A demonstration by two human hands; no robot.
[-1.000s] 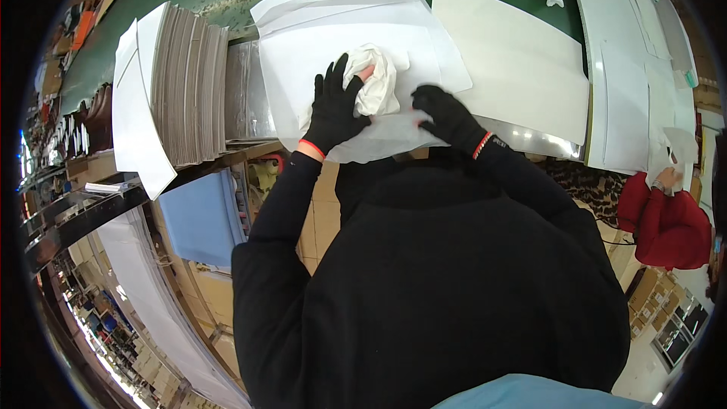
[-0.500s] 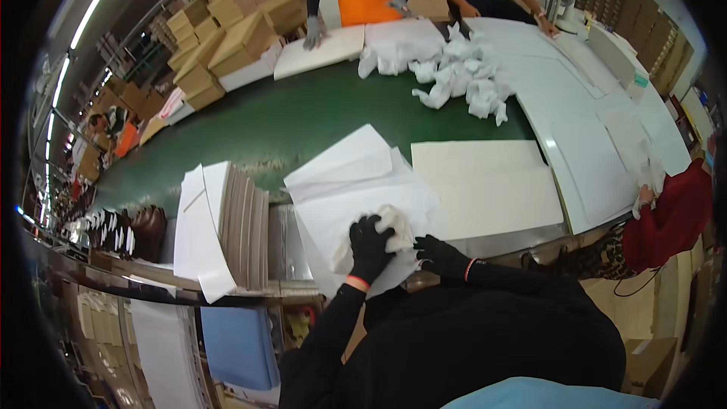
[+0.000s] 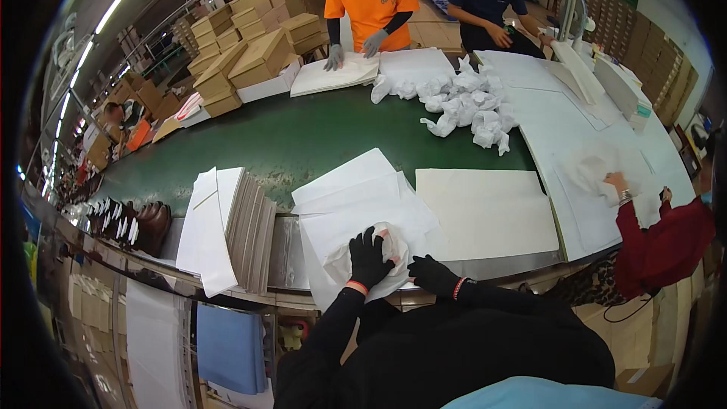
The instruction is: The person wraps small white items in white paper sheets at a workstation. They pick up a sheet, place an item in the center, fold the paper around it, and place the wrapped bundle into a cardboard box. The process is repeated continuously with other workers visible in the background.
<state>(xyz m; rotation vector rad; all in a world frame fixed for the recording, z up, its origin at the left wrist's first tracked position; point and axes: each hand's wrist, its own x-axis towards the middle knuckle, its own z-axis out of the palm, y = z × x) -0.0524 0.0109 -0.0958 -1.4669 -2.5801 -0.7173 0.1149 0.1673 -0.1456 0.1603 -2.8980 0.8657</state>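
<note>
My left hand (image 3: 369, 261), in a black glove, lies with spread fingers on a crumpled bundle of thin whitish paper (image 3: 395, 241). A small reddish patch shows on the bundle by its fingers; anything wrapped inside is hidden. Beneath it, loose white paper sheets (image 3: 348, 201) overlap at angles on the bench edge. My right hand (image 3: 435, 276), also black-gloved, is just right of the bundle, its fingers partly extended toward the paper's edge. A flat cream sheet stack (image 3: 485, 216) lies beyond my right hand.
Left of the sheets leans a stack of grey-brown boards (image 3: 254, 235) with white paper; brown shoes (image 3: 154, 226) stand farther left. Past the green belt (image 3: 303, 132) lie several crumpled white paper wads (image 3: 473, 102). Co-workers stand across and at right, beside a white table (image 3: 583, 159).
My view has tilted up. My left hand stays on the bundle, which looks flatter and rounder. Across the belt, the orange-shirted person's hands have come closer together; at right, the red-sleeved arm has reached over the table.
</note>
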